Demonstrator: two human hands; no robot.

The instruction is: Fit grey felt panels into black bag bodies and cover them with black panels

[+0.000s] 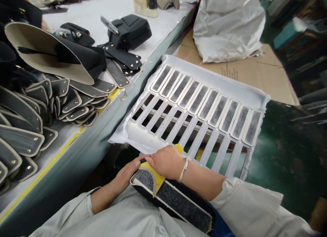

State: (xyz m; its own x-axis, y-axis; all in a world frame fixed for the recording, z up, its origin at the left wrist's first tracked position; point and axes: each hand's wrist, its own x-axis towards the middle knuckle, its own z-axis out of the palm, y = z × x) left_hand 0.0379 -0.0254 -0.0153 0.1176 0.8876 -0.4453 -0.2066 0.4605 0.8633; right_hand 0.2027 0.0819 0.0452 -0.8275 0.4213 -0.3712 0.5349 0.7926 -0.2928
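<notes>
A long black bag part (pixel 178 199) lies across my lap, with a grey felt-like panel and pale edges facing up. My left hand (pixel 130 170) is closed around its far left end, thumb on top near the rim. Over the same end, my right hand (pixel 167 162) grips a yellow scraper-like piece (pixel 158 178) with a curved beige edge. Its yellow tip also shows past my knuckles. The piece lies across the panel; its exact kind is unclear. The fingertips of both hands meet at the rim and are partly hidden.
A white slatted rack (pixel 138 138) stands ahead, holding a row of grey panels with pale borders (pixel 198 99). On the left table (pixel 99 141) are piles of grey strips (pixel 22 138) and black bag parts (pixel 133 30). A white sack (pixel 230 25) rests on cardboard (pixel 268 73).
</notes>
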